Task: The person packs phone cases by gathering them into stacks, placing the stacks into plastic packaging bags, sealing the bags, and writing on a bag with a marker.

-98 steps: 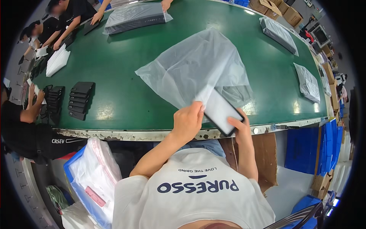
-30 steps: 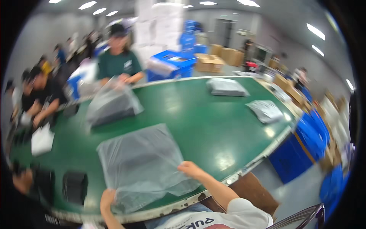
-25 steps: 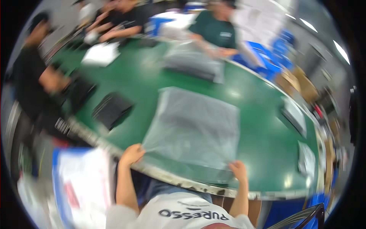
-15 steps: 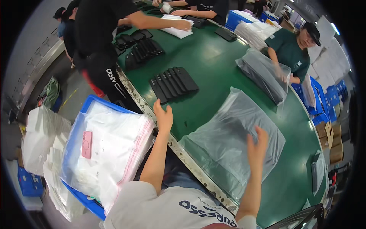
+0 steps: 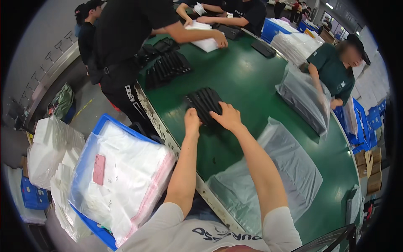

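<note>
A fanned row of flat black pieces (image 5: 203, 101) lies on the green table between my hands; their exact kind I cannot make out. My left hand (image 5: 193, 122) grips the near left end of the row, its fingers partly hidden behind the pieces. On the right end, my right hand (image 5: 228, 116) holds the row with fingers bent around it. A large clear plastic bag (image 5: 289, 168) lies flat to the right, partly under my right forearm; in this view it looks flat.
A blue crate (image 5: 90, 145) of white plastic bags, with a pink phone (image 5: 99, 169) on top, stands at left. Beyond are more black pieces (image 5: 168, 69) and a co-worker in black (image 5: 130, 33). At right another person handles a filled clear bag (image 5: 304, 103) on the green table (image 5: 247, 80).
Both hands have moved to the row of black pieces and closed on its ends; my right hand has left the clear bag. The row's pieces are drawn closer together.
</note>
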A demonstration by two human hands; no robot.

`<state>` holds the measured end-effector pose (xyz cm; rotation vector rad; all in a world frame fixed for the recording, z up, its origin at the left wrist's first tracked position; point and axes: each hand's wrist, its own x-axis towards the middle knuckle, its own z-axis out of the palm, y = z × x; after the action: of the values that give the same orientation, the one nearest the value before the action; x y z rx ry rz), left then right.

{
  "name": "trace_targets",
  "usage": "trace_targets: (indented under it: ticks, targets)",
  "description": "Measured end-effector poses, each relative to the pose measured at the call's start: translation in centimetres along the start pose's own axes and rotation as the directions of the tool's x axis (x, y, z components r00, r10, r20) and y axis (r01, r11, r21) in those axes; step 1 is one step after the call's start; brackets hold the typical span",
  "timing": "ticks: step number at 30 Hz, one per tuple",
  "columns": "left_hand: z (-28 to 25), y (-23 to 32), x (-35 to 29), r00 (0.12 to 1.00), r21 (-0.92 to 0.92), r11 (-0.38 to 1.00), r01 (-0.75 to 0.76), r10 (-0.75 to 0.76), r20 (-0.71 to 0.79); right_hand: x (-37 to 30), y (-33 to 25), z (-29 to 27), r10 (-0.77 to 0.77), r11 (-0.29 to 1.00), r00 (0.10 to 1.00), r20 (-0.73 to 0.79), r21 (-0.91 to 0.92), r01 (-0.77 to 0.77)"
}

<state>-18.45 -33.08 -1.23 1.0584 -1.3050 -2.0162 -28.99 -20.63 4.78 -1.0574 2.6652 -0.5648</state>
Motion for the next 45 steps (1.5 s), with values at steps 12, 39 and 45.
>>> trace_targets:
  ticks: [12,39,45]
  targets:
    - [6.7,9.1,14.4,0.660,0.862,0.310,-0.401,0.750,0.037,1.2,-1.2,-0.1,-0.100,0.961,0.927,-0.361,-0.278,-0.005]
    - [5.1,10.9,10.5,0.945,0.871,0.424,-0.249,0.302,0.123,0.4,-1.0,0.8,-0.064,0.953,0.881,-0.469,-0.292,-0.086]
    - [-1.3,5.3,-3.1,0.907,0.729,0.545,-0.415,0.180,0.382,-6.2,-3.4,-2.4,0.055,0.998,0.995,-0.087,-0.001,-0.055]
